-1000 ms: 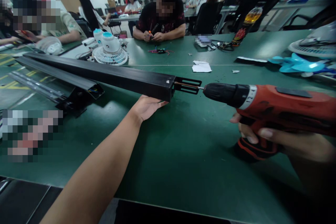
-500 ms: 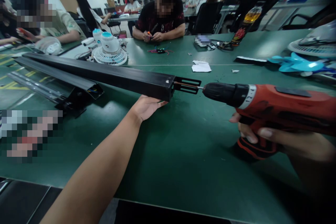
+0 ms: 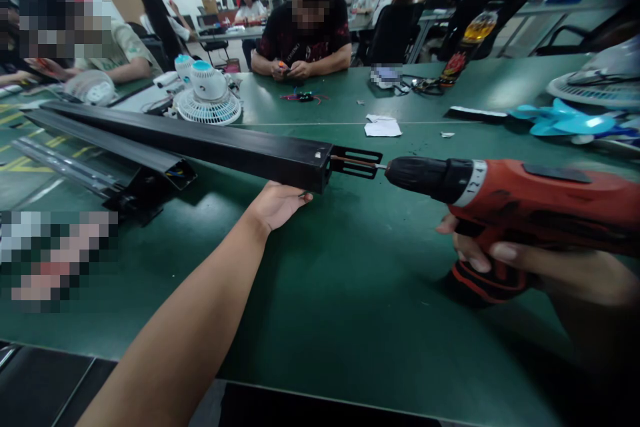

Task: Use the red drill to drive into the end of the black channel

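Observation:
My right hand [image 3: 480, 257] is wrapped round the grip of a red and black cordless drill [image 3: 530, 203]. From the drill's black chuck a long thin bit [image 3: 357, 161] runs left to the near end of a long black square tube [image 3: 225, 145]. A slotted black bracket [image 3: 367, 157] sticks out of that end, behind the bit. My left hand [image 3: 281, 205] holds the tube from below, close to its end, with part of the fingers hidden beneath it. The tube's far end reaches to the upper left.
A second black profile [image 3: 115, 140] and a grey metal rail [image 3: 65, 160] lie at the left. Beyond stand a white fan part [image 3: 207, 97], a white paper scrap [image 3: 383, 126] and blue fan blades [image 3: 563, 120]. A co-worker [image 3: 300, 33] sits across the green table [image 3: 350, 313].
My left fingertips have drawn in slightly at the tube's underside. The drill, bit and tube stay in nearly the same place.

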Motion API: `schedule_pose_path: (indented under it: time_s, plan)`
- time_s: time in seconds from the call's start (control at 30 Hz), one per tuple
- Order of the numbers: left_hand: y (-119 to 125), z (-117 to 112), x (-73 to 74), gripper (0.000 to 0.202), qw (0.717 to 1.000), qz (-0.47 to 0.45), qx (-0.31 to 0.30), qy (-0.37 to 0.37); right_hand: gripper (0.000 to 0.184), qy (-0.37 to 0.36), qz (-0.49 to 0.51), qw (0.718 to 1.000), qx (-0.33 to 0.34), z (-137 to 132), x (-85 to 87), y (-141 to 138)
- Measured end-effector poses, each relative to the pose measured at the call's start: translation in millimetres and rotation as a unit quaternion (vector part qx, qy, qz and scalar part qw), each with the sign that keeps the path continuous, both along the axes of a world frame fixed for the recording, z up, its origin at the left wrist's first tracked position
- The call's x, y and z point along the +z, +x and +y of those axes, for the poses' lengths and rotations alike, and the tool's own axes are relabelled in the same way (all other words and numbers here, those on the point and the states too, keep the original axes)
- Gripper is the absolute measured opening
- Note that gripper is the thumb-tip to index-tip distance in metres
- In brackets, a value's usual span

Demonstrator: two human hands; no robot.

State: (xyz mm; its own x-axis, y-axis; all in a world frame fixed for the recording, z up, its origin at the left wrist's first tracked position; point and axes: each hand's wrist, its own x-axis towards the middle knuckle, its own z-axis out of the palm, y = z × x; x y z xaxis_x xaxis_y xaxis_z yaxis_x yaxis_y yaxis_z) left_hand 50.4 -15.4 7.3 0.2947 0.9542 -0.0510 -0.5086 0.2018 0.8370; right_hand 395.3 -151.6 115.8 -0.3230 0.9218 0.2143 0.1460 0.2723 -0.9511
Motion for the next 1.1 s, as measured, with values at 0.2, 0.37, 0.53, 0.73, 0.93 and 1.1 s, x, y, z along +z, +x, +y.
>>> schedule_pose_path:
  time_s: [0.2, 0.37, 0.53, 0.73, 0.93, 1.1]
  plan:
    - [0.0, 0.2, -0.7, 0.026, 1.000, 0.004, 0.003, 0.004, 0.037, 0.006, -0.009, 1.000, -0.004, -0.4, 2.7, -2.8]
    - [-0.2, 1.4, -2.1, 0.023, 1.000, 0.012, -0.003, 0.012, 0.038, -0.003, -0.001, 1.000, 0.002, -0.4, 1.1, -0.3]
    - [-0.7, 3.8, -4.6, 0.026, 1.000, 0.016, -0.009, 0.021, 0.036, 0.000, 0.000, 1.000, 0.005, 0.8, 0.1, -0.5]
    - [-1.0, 4.6, -5.2, 0.029, 1.000, 0.011, -0.004, 0.019, 0.037, -0.002, 0.007, 1.000, 0.006, 1.2, -1.2, 0.0]
    - [0.0, 3.7, -3.9, 0.030, 1.000, 0.007, 0.001, 0.018, 0.038, -0.003, 0.003, 1.000, 0.002, 0.3, -1.8, 0.9]
    - [0.3, 3.5, -5.0, 0.025, 1.000, 0.011, -0.001, 0.017, 0.037, -0.004, 0.003, 1.000, -0.009, 0.0, -1.0, -0.8]
